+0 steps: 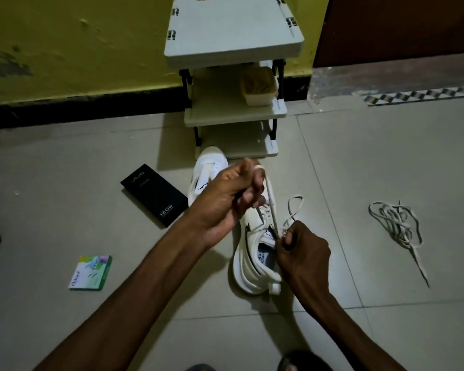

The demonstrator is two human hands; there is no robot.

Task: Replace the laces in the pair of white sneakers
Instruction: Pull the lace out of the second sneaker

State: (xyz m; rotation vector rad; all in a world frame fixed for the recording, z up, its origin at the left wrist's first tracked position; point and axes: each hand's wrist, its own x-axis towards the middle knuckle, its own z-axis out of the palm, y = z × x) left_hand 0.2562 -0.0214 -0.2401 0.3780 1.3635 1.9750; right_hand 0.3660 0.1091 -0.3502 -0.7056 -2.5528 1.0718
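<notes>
Tiled floor (359, 162) bears a white sneaker (248, 266). Left hand (225, 199) has its grip clamped on the lace (271, 207); right hand (303, 253) pinches the lower end.

sneakers (242, 266) white, black trim | box (156, 195) black | wall (65, 49) yellow-green | floor (65, 183) grey

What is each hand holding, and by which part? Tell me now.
Both hold the white lace of the nearer sneaker: the left hand grips its raised upper stretch, the right hand pinches it low, right at the shoe.
</notes>
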